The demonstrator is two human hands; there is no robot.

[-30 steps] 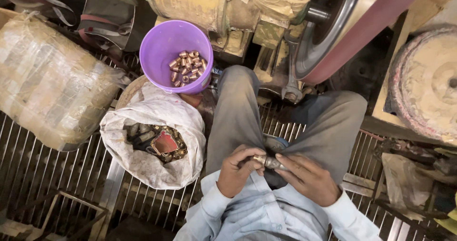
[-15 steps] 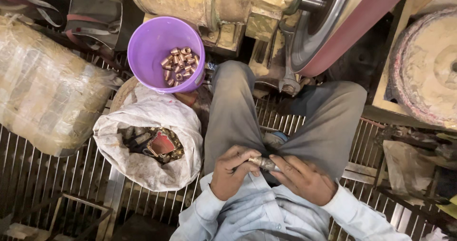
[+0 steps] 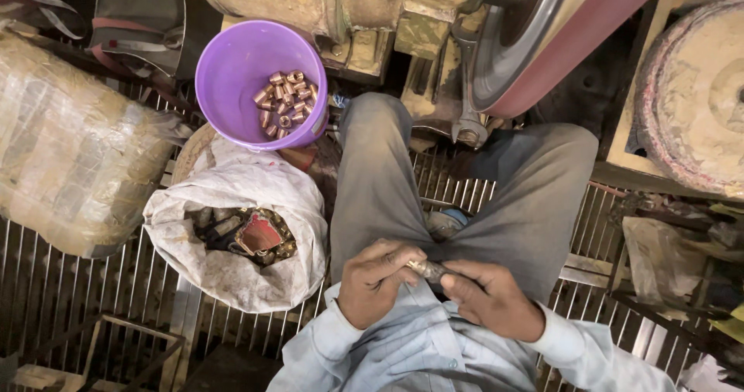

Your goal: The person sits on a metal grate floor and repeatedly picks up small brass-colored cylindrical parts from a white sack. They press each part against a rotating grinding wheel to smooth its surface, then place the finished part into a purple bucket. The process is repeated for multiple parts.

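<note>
Head view: small dull-metal cylindrical fitting [image 3: 428, 269] lies over the lap, long axis running 9 to 3 o'clock. Left hand [image 3: 377, 283] pinches its 9 o'clock end; right hand [image 3: 488, 299] clasps the 3 o'clock end. Both equally near.
</note>
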